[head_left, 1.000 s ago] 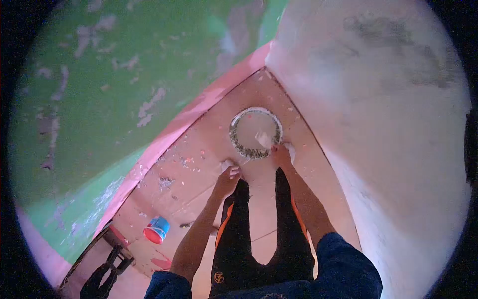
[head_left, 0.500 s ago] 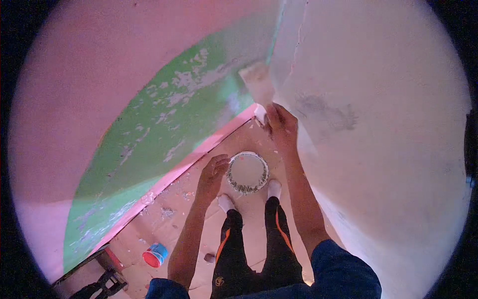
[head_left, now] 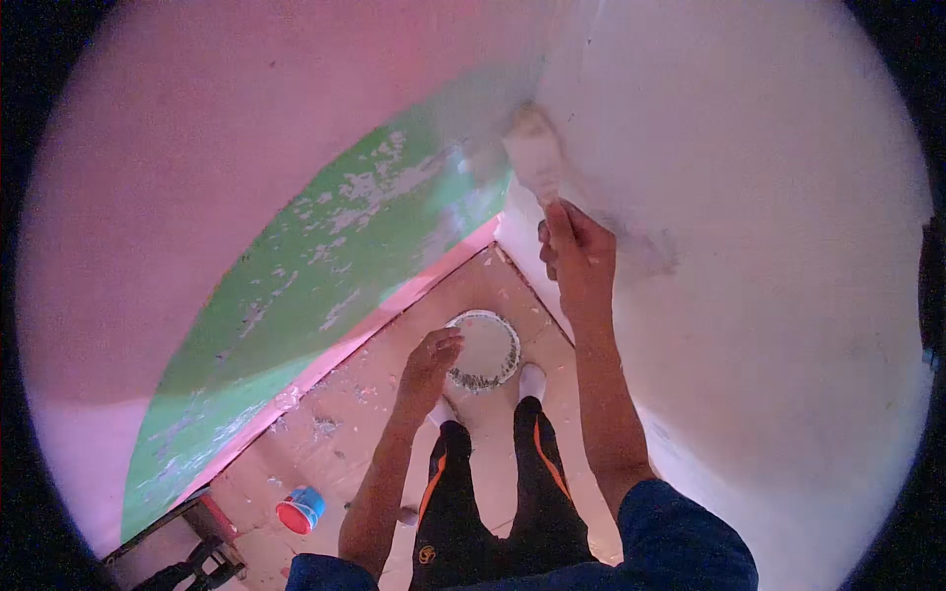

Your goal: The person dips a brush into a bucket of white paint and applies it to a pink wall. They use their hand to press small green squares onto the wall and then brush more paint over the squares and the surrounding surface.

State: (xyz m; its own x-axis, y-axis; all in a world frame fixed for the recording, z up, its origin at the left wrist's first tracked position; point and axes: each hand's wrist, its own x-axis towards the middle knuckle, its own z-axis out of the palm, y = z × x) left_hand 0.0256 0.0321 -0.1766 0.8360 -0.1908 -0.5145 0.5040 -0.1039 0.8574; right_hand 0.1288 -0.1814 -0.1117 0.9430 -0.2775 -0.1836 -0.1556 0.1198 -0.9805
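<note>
My right hand (head_left: pixel 585 251) is closed around the handle of a wide, flat paintbrush (head_left: pixel 535 158) with pale bristles. The brush, slightly blurred, points up at the corner where the green-and-pink wall (head_left: pixel 296 266) meets the whitish wall (head_left: pixel 769 266). Lower down, my left hand (head_left: pixel 431 362) hovers at the left side of a round bucket (head_left: pixel 483 383) whose rim is crusted with drips. Its fingers are loosely bent, and I see nothing in them. Pale liquid fills the bucket, which stands on the floor in front of my feet.
A small blue and red pail (head_left: pixel 313 500) sits on the floor to the left, with a brown lump (head_left: pixel 408 515) nearer my leg. Dark furniture (head_left: pixel 212 561) is at the lower left. Paint flakes (head_left: pixel 325 427) lie along the pink skirting (head_left: pixel 394 307).
My right hand and the brush have moved a little up and right, from the green side toward the whitish wall. The left hand has shifted slightly down and right beside the bucket.
</note>
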